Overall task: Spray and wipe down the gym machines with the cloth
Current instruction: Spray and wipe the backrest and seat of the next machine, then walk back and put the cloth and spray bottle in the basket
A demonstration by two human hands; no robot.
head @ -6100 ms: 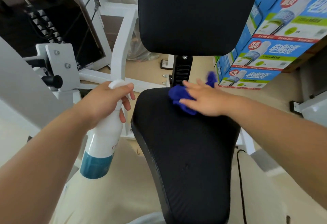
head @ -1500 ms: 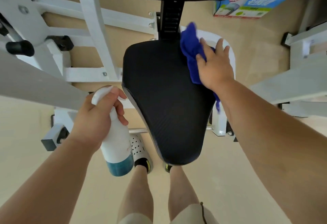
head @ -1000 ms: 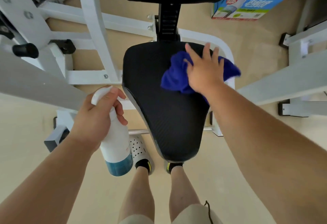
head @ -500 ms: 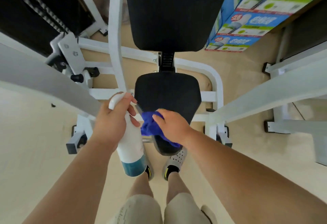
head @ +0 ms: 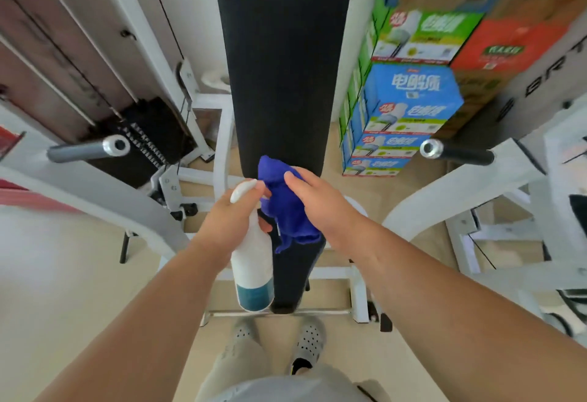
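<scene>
The person stands in front of a white gym machine and looks down on it. The left grip (head: pixel 233 220) is clenched around the neck of a white spray bottle (head: pixel 252 262) with a blue-green bottom part; the forefinger lies over the spray head. The bottle hangs upright, just beside the left edge of the black seat (head: pixel 295 278).

The right grip (head: pixel 320 208) grasps a dark blue cloth (head: pixel 287 208), with the thumb on top of it and the fingers curled under. The cloth is bunched, and one corner hangs down over the seat. It is in front of the lower end of the long black back pad (head: pixel 279 68), and the spray head is just beside it. Whether the cloth touches the pad, I cannot tell.

On the left of the pad a grey handle (head: pixel 85 149) sticks out, and behind it there is a black weight stack (head: pixel 152 138). On the right a black handle (head: pixel 460 154) sticks out in the same way. Behind it, stacked cartons (head: pixel 409 106) in blue, green and red stand on the beige floor (head: pixel 63 274). Under the seat two grey shoes with holes (head: pixel 309 338) are visible.
</scene>
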